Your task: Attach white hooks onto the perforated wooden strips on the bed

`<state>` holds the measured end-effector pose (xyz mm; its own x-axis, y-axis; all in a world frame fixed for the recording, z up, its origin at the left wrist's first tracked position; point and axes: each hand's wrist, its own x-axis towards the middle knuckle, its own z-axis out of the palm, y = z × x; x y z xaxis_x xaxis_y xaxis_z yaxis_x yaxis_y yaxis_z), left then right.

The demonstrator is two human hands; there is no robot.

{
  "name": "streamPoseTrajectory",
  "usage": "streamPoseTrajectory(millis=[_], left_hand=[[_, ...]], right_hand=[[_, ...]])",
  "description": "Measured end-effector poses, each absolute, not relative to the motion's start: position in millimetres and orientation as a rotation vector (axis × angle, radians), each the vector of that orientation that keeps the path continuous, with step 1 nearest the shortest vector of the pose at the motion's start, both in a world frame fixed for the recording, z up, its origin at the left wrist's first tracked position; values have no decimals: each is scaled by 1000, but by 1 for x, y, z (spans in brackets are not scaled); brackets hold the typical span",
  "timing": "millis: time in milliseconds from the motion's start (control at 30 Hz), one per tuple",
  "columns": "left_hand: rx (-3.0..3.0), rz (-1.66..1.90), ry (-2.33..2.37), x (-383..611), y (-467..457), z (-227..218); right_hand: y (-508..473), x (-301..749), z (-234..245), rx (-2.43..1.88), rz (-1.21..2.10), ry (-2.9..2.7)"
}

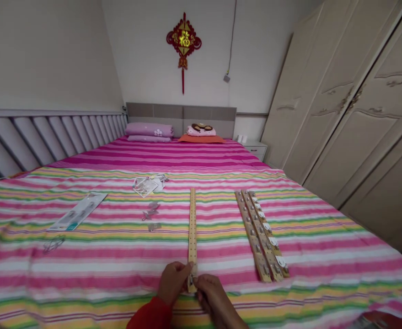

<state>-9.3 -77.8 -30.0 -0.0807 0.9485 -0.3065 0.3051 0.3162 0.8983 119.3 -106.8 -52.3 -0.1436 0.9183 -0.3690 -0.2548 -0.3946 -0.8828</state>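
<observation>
A long thin wooden strip [192,224] with small holes lies lengthwise on the striped bed cover [101,260]. Its near end is pinched between my two hands. My left hand [172,281], in a red sleeve, grips the end from the left with closed fingers. My right hand [210,292] closes on the same end from the right. What small part sits between the fingertips I cannot make out.
Three more wooden strips with metal hooks [260,235] lie together to the right. Plastic packets [148,185], small metal parts [151,212] and a flat card pack [79,211] lie to the left. Pillows [149,131] are at the headboard. A wardrobe [351,114] stands on the right.
</observation>
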Motion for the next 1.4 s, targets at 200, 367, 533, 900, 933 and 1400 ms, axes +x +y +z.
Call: streamPoseTrajectory(millis=[200,367,533,900,933,1400], left_hand=[[1130,854,1568,-9,-74,-37],[1141,887,1585,-4,-77,-37],[1048,743,1484,-23,-78,-10],[2086,1025,1917,-132,-3,23],[2131,970,1956,-133,3,21],[1293,1238,1641,-119,-14,56]], right_hand=[[-99,119,-75,-1203,1723,-817],[-102,121,-72,-1154,1744,-803],[-114,131,-50,-1093,1819,-838],[-120,149,-42,-1071,1730,-720],[-119,149,-41,-1073,1722,-721],[-110,167,-35,-1137,1560,-744]])
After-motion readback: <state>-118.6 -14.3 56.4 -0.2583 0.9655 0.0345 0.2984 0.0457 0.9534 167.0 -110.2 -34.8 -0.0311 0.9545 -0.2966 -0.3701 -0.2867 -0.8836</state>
